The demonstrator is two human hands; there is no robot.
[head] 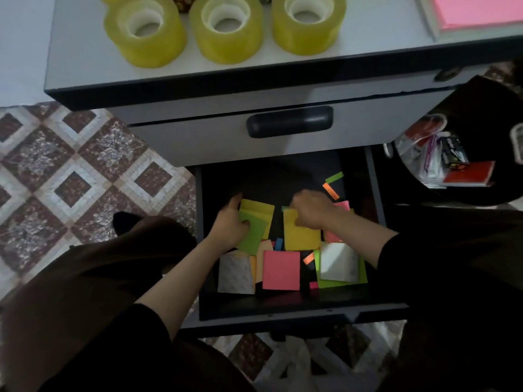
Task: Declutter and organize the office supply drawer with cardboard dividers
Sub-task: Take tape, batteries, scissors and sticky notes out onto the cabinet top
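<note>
Both hands in open drawer (pixel 283 310): left hand (pixel 229 225) grasping green note pad (pixel 253 236), right hand (pixel 311 212) clenched on yellow pad (pixel 301 239).

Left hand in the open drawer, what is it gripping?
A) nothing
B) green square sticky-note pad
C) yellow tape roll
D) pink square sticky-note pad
B: the left hand has its thumb curled over the green square sticky-note pad; the right hand grips a yellow square sticky-note pad.
</note>
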